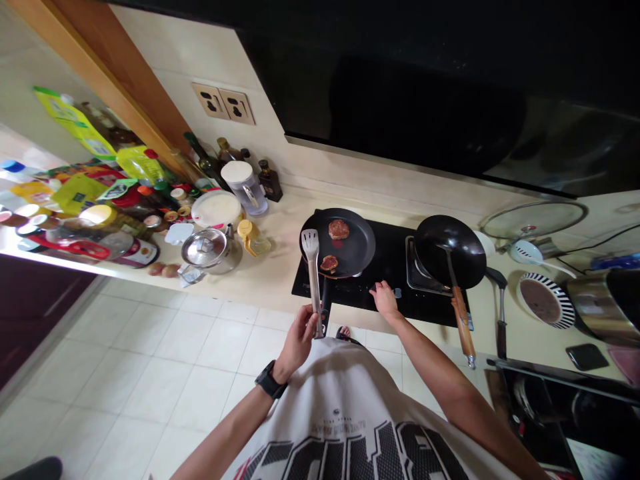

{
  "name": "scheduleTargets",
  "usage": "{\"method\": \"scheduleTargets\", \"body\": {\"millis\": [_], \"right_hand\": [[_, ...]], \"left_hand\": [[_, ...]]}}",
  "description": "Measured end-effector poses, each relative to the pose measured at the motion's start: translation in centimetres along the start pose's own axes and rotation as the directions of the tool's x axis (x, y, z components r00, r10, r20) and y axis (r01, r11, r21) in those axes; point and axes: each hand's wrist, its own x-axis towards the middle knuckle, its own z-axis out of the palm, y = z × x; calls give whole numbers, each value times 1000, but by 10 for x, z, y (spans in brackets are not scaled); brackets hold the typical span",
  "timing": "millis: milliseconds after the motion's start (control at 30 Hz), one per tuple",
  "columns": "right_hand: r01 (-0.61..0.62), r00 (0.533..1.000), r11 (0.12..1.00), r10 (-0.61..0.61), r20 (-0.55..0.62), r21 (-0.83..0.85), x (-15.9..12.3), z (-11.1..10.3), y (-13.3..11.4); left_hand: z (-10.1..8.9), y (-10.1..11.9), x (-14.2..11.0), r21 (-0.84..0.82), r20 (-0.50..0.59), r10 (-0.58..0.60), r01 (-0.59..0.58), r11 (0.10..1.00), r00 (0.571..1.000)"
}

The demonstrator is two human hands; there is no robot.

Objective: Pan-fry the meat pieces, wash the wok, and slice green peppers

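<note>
My left hand (299, 340), with a black watch on the wrist, is closed around the handle of a metal slotted spatula (313, 267). The spatula's blade hovers over the left rim of a black frying pan (357, 257). Two browned patties (339, 229) lie in the pan, one at the back and one (329, 263) near the front. My right hand (385, 298) rests on the front of the black cooktop (380, 290), fingers curled down against its control area.
A black wok (450, 250) with a wooden handle sits on the right burner. A glass lid (533, 220), striped bowl (546, 301) and phone (587, 357) lie further right. Left of the stove stand a steel kettle (210, 250), white plate (217, 208), bottles and jars.
</note>
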Motion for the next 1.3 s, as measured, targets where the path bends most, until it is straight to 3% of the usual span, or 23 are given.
{"method": "scheduleTargets", "body": {"millis": [467, 600, 667, 733, 833, 900, 967, 1033, 1100, 1133, 1200, 1267, 1300], "right_hand": [[-17, 1000, 997, 17, -5, 70, 1, 4, 4], [-23, 978, 941, 92, -188, 337, -19, -13, -5], [37, 960, 817, 131, -248, 575, -39, -27, -20], [94, 982, 584, 79, -171, 807, -64, -45, -43], [40, 984, 186, -180, -6, 982, -96, -70, -81], [-26, 980, 45, -197, 34, 999, -105, -82, -99], [-42, 995, -2, -95, 42, 999, -104, -89, -105], [-43, 999, 30, 24, 43, 999, -95, -94, -96], [-62, 995, 172, 93, 46, 983, -82, -102, -73], [-70, 994, 295, 106, 40, 953, -75, -108, -59], [-43, 997, 635, 75, -6, 772, -61, -125, -32], [53, 996, 918, -23, -81, 392, -46, -145, -14], [84, 992, 978, -64, -105, 189, -40, -153, -10]], "left_hand": [[10, -1, 6, 7, 41, 9, -9, 1000, 999], [17, 2, 9, 20, 51, 5, -6, 1000, 999], [24, 4, 11, 40, 71, 30, -33, 999, 997], [33, 6, 15, 56, 102, 68, -74, 996, 992], [51, 8, 21, 66, 177, 117, -130, 989, 977], [61, 10, 26, 101, 214, 145, -170, 980, 966], [67, 13, 30, 155, 253, 175, -219, 963, 951], [68, 14, 31, 190, 315, 200, -268, 945, 928], [62, 11, 30, 223, 355, 209, -300, 928, 911], [57, 7, 29, 253, 340, 215, -309, 917, 915], [44, -6, 26, 353, 230, 224, -295, 888, 947], [30, -24, 22, 471, 74, 224, -232, 851, 972], [24, -34, 21, 515, 10, 218, -192, 835, 976]]}}
